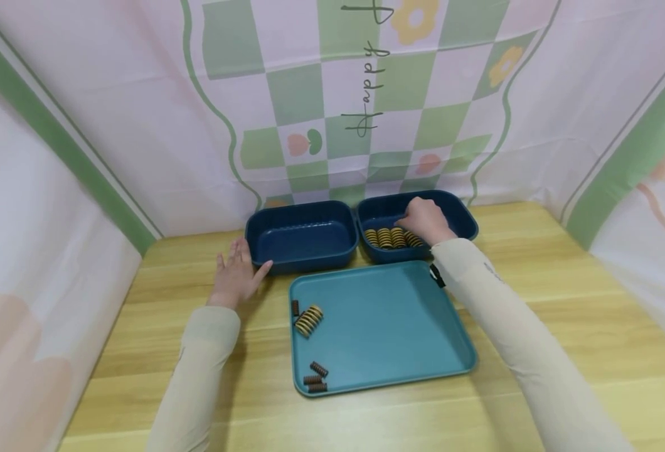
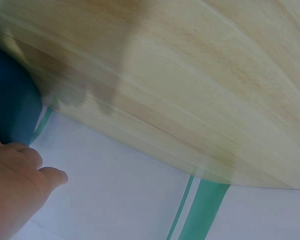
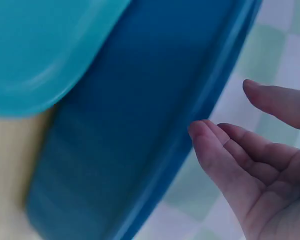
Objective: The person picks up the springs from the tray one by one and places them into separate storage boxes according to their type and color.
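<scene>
My right hand is over the right-hand navy bin, above a row of striped yellow-and-black ridged cylinders at its front. In the right wrist view this hand has bent fingers with a gap between them, and nothing shows in its grasp. At the left end of the other navy bin, my left hand lies with fingers spread and the thumb at the bin's front corner. Whether it touches the bin, I cannot tell. The left wrist view shows only part of that hand.
A teal tray lies in front of the bins. On its left side are one striped cylinder and several small dark brown ridged pieces. Patterned cloth hangs behind the wooden table.
</scene>
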Demonstrator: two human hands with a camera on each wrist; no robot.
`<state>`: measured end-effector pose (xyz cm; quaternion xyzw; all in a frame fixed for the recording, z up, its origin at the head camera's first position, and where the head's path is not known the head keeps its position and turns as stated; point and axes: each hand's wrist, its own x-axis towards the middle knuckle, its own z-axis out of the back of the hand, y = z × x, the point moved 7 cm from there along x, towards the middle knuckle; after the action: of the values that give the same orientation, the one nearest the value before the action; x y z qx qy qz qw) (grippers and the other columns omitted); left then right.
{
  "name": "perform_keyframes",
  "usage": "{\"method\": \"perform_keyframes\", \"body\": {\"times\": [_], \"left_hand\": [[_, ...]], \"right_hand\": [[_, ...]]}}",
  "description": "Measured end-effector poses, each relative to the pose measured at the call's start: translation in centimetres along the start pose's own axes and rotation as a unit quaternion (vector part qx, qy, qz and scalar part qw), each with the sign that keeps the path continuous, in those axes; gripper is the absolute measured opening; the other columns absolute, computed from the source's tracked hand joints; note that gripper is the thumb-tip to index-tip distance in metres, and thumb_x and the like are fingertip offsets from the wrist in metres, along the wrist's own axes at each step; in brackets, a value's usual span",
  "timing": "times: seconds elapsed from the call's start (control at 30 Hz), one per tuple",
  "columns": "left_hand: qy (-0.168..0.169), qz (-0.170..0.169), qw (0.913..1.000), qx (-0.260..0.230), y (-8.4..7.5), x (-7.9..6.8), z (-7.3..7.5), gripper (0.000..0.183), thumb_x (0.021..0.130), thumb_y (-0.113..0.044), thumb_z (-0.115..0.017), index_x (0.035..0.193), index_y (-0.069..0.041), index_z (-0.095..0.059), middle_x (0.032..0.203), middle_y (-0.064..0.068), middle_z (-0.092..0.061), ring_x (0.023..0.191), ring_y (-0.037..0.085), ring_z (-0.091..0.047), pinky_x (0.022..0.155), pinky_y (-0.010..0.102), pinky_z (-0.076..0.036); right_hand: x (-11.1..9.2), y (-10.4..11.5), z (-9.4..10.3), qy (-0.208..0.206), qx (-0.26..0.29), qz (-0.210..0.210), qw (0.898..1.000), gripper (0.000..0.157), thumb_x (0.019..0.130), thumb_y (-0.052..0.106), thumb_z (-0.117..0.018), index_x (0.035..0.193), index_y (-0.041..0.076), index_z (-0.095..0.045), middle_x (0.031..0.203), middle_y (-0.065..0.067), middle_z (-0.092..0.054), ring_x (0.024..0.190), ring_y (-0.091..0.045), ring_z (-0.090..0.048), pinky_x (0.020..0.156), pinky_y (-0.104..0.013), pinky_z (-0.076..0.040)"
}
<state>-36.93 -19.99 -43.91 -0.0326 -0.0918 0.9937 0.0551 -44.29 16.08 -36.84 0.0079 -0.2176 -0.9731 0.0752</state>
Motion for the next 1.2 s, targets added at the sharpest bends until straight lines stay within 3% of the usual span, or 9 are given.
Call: {"method": "perform_keyframes", "body": {"times": [0.3,0.57,0.8,1.0,1.2], "left_hand": [[-0.001,0.001,1.0000,0.001,-0.1,0.0,0.0,0.084,0.099,-0.054,-0.024,0.146,0.011,-0.001,0.153,0.026,-0.003,0.142,0.037,-0.003,0.110,0.059,-0.004],[-0.003,0.001,1.0000,0.000,-0.1,0.0,0.0,0.084,0.099,-0.054,-0.024,0.146,0.012,-0.002,0.153,0.026,-0.004,0.142,0.037,-0.003,0.110,0.059,-0.002],[0.000,0.002,1.0000,-0.001,-0.1,-0.1,0.1,0.083,0.099,-0.055,-0.023,0.146,0.011,-0.001,0.153,0.025,-0.003,0.142,0.036,-0.001,0.110,0.059,-0.003],[0.001,0.003,1.0000,-0.008,-0.2,-0.1,0.1,0.083,0.099,-0.054,-0.024,0.146,0.011,-0.001,0.153,0.025,-0.003,0.142,0.036,-0.001,0.110,0.058,0.000],[0.002,0.002,0.9999,-0.011,-0.2,-0.2,0.2,0.083,0.099,-0.054,-0.024,0.146,0.011,-0.001,0.153,0.026,-0.003,0.142,0.036,-0.001,0.110,0.058,0.001]], "right_hand": [[-3.5,7.8,-1.7,0.033,0.008,0.113,0.993,0.053,0.090,0.023,-0.065,0.048,0.017,-0.032,0.044,0.005,-0.023,0.036,-0.009,-0.019,0.041,-0.025,-0.020],[-7.9,13.4,-4.4,0.057,-0.002,0.225,0.973,0.047,0.088,0.021,-0.068,0.055,0.017,-0.035,0.046,0.007,-0.023,0.039,-0.008,-0.021,0.043,-0.023,-0.023],[-10.3,16.1,-7.2,0.085,-0.018,0.268,0.960,0.052,0.085,0.022,-0.071,0.058,0.018,-0.027,0.055,0.007,-0.016,0.045,-0.007,-0.016,0.045,-0.021,-0.019],[-12.2,17.7,-9.4,0.081,-0.050,0.308,0.946,0.044,0.081,0.029,-0.075,0.057,0.017,-0.039,0.053,0.008,-0.028,0.044,-0.004,-0.027,0.043,-0.019,-0.024],[-13.0,18.3,-11.4,0.070,-0.092,0.318,0.941,0.044,0.078,0.042,-0.075,0.057,0.017,-0.045,0.056,0.006,-0.039,0.044,-0.005,-0.033,0.039,-0.019,-0.027]]}}
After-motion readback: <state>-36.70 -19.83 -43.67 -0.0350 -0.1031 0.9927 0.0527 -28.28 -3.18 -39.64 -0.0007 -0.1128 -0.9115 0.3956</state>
